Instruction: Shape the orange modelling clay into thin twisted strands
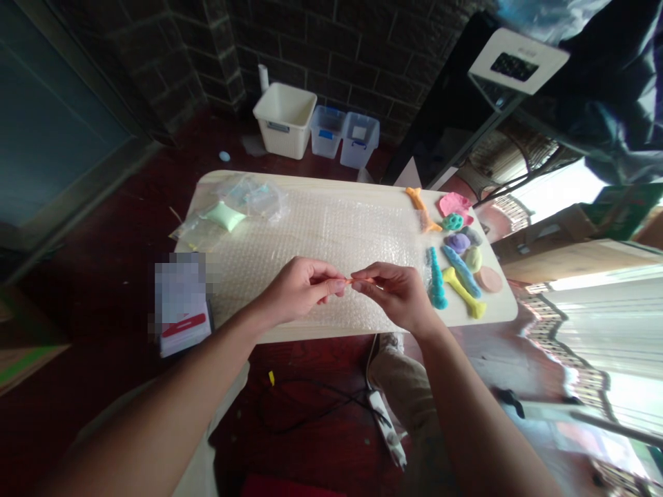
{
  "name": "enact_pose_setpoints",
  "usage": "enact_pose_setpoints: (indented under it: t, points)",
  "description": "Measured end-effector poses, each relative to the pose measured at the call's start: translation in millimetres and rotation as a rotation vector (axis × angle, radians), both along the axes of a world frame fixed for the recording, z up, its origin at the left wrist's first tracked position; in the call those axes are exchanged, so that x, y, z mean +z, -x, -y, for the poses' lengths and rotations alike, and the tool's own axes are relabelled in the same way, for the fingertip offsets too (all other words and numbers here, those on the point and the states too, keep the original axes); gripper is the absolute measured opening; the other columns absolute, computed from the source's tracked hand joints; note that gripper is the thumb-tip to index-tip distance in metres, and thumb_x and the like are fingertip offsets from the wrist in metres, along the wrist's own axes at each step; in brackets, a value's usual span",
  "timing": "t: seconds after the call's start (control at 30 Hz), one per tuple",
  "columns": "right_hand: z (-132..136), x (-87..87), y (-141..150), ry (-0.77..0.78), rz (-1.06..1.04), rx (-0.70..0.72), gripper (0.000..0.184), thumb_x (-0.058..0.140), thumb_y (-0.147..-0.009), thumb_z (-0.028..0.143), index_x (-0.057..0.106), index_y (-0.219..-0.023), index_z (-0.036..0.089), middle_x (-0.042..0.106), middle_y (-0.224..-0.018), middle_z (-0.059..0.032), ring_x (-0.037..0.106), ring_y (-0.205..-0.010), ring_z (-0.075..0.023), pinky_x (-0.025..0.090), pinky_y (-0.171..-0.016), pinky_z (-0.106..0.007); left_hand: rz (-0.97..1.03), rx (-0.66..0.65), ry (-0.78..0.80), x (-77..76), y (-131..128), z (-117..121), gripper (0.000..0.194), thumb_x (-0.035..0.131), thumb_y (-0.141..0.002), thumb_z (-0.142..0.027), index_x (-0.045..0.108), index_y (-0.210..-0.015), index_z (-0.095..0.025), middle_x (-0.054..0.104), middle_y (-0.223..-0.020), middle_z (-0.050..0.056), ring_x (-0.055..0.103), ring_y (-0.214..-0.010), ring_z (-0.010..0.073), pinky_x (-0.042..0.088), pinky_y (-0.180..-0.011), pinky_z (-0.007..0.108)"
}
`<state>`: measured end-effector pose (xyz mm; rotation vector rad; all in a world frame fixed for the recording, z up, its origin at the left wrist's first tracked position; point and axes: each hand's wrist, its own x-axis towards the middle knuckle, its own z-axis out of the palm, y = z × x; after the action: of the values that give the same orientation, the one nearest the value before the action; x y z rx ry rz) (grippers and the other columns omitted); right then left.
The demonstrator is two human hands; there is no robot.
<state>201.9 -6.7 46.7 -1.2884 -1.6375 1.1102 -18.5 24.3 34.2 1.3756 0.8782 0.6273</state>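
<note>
Both hands meet above the bubble wrap that covers the middle of the table. Between them is a thin strand of orange modelling clay, mostly hidden by the fingers. My left hand pinches one end of it with thumb and forefinger. The other end is pinched in my right hand. Just right of that hand lie a teal clay stick, a blue clay roll and a yellow bone-shaped clay piece.
Further back on the right sit an orange bone-shaped piece, a pink clay piece and a purple lump. Clear plastic bags and a pale green packet lie at the left. Bins stand behind the table.
</note>
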Motion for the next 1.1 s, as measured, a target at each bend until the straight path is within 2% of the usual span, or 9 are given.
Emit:
enact_pose_setpoints:
  t: [0.13,0.27,0.37,0.43,0.53,0.7,0.8,0.97,1.1]
  points:
    - [-1.2,-4.1,0.0,0.09,-0.128,0.019,0.027,0.083,-0.084,0.037,0.08,-0.104,0.019,0.081,-0.093,-0.0072,0.073,-0.082,-0.0196,0.058,-0.075,-0.035,0.035,0.032,0.07,4.0,-1.4,0.3,0.031,0.075,-0.087,-0.039,0.075,-0.101,-0.012,0.076,-0.086,0.008,0.06,-0.066,0.012,0.045,-0.058,0.024]
    - [-2.9,-3.0,-1.3,0.092,-0.087,-0.031,0.021,0.083,-0.084,0.036,0.082,-0.094,0.018,0.078,-0.08,-0.0053,0.065,-0.067,-0.0147,0.052,-0.063,-0.029,0.039,0.028,0.088,4.4,0.2,-0.5,0.032,0.078,-0.084,-0.04,0.075,-0.098,-0.011,0.074,-0.085,0.008,0.061,-0.067,0.0123,0.047,-0.061,0.025]
    - [-4.9,-0.8,-3.8,0.097,-0.104,-0.064,0.021,0.083,-0.083,0.037,0.081,-0.092,0.017,0.077,-0.077,-0.0052,0.062,-0.066,-0.0142,0.05,-0.061,-0.029,0.023,-0.03,0.107,2.3,3.2,-1.3,0.032,0.079,-0.083,-0.037,0.073,-0.102,-0.013,0.075,-0.091,0.009,0.066,-0.077,0.0153,0.05,-0.07,0.028]
    - [-6.2,0.1,-5.7,0.105,-0.128,-0.073,0.022,0.083,-0.083,0.038,0.08,-0.091,0.017,0.076,-0.077,-0.0055,0.062,-0.066,-0.0143,0.05,-0.061,-0.029,-0.032,-0.104,0.061,-0.6,5.2,-1.6,0.027,0.075,-0.086,-0.036,0.073,-0.101,-0.014,0.075,-0.092,0.008,0.066,-0.08,0.0161,0.049,-0.07,0.027]
    - [-8.0,-0.3,-8.0,0.121,-0.158,-0.094,0.025,0.084,-0.081,0.04,0.078,-0.089,0.017,0.074,-0.074,-0.0044,0.061,-0.064,-0.0138,0.049,-0.059,-0.028,-0.135,-0.163,-0.049,-6.4,7.0,-1.7,0.024,0.065,-0.093,-0.037,0.073,-0.091,-0.015,0.071,-0.081,0.004,0.061,-0.07,0.014,0.042,-0.06,0.024]
    - [-7.2,-4.4,-7.6,0.147,-0.169,-0.04,0.035,0.083,-0.083,0.042,0.076,-0.107,0.018,0.077,-0.088,-0.0065,0.067,-0.075,-0.0162,0.054,-0.068,-0.03,-0.199,-0.086,-0.186,-9.8,9.1,-3.6,0.025,0.062,-0.094,-0.038,0.072,-0.087,-0.016,0.064,-0.072,0.0,0.055,-0.065,0.0132,0.036,-0.058,0.024]
    - [-4.1,-6.6,-3.2,0.122,-0.058,0.04,0.038,0.08,-0.087,0.042,0.076,-0.117,0.02,0.079,-0.095,-0.0069,0.07,-0.082,-0.0188,0.055,-0.075,-0.033,-0.229,-0.072,-0.24,-5.4,12.0,-4.0,0.028,0.06,-0.096,-0.039,0.073,-0.085,-0.016,0.066,-0.073,0.001,0.057,-0.067,0.0142,0.038,-0.06,0.025]
    - [-1.3,-6.3,5.3,0.046,0.06,0.033,0.022,0.076,-0.09,0.041,0.081,-0.099,0.021,0.08,-0.089,-0.0057,0.07,-0.08,-0.0195,0.053,-0.074,-0.033,-0.333,-0.073,-0.307,2.4,14.4,2.1,0.029,0.06,-0.096,-0.036,0.071,-0.078,-0.017,0.066,-0.067,0.0,0.056,-0.062,0.0134,0.036,-0.059,0.025]
    - [-1.9,-5.6,9.8,0.077,-0.079,0.048,0.021,0.076,-0.09,0.039,0.079,-0.09,0.019,0.076,-0.081,-0.0054,0.067,-0.075,-0.0173,0.051,-0.069,-0.031,-0.234,-0.083,-0.299,5.3,12.1,7.3,0.027,0.059,-0.098,-0.041,0.073,-0.098,-0.018,0.071,-0.079,0.002,0.06,-0.068,0.0142,0.041,-0.063,0.025]
